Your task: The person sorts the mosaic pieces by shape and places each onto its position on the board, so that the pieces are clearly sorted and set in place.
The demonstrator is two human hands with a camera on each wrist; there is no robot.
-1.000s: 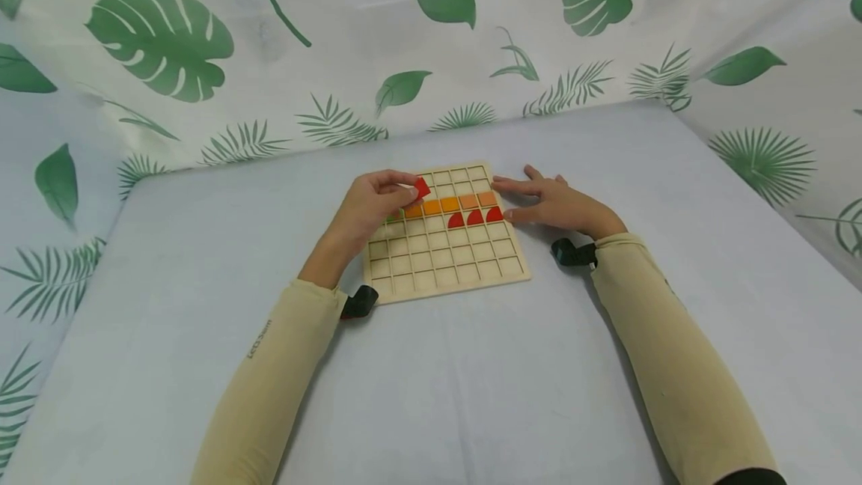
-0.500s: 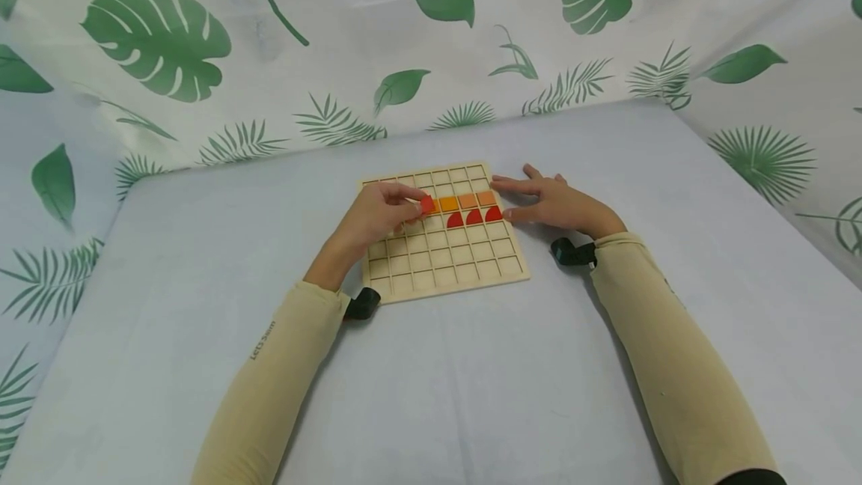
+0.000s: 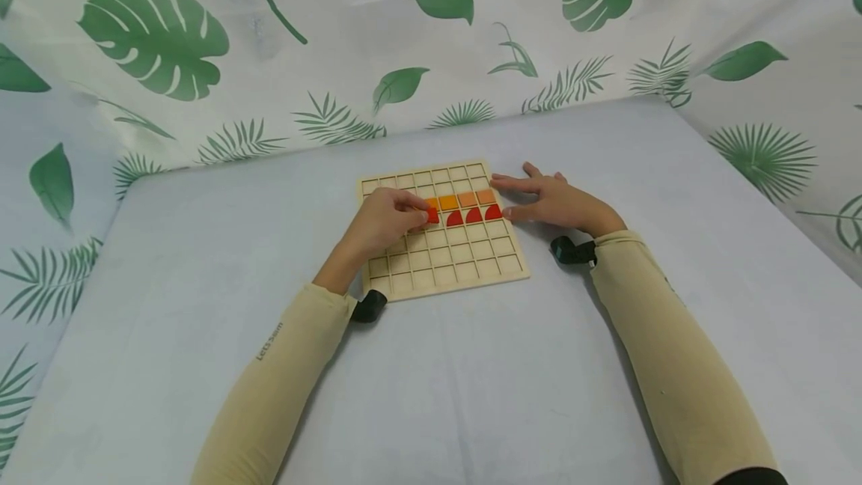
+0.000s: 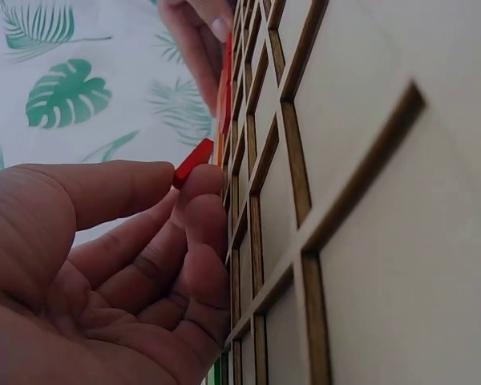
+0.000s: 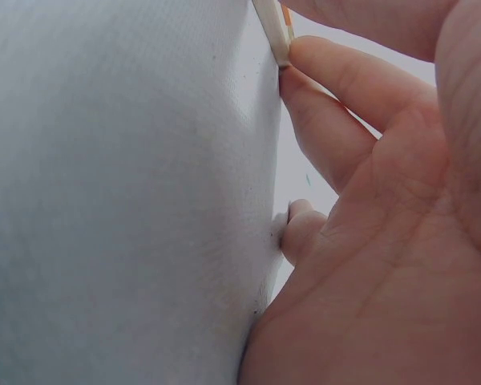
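Note:
Between thumb and index finger, my left hand (image 3: 387,219) pinches a small red tile (image 4: 194,163), held tilted close over the wooden grid board (image 3: 444,275). In the head view that tile overlaps a cell left of three red quarter-circle tiles (image 3: 474,215), which sit side by side in one row. Just behind them runs a row of orange tiles (image 3: 448,203), its left part covered by my left hand. My right hand (image 3: 555,200) rests at the board's right edge with fingers extended, its fingertips touching the rim (image 5: 282,52).
A white cloth (image 3: 465,373) covers the table under the board. Behind it and at the sides hangs a white sheet with green leaf prints (image 3: 397,88). A black wrist camera (image 3: 369,307) on the left sleeve sits near the board's front left corner.
My left hand has moved right and toward the front of the board with the red tile, from over the orange row to the quarter-circle row. My right hand has stayed in place.

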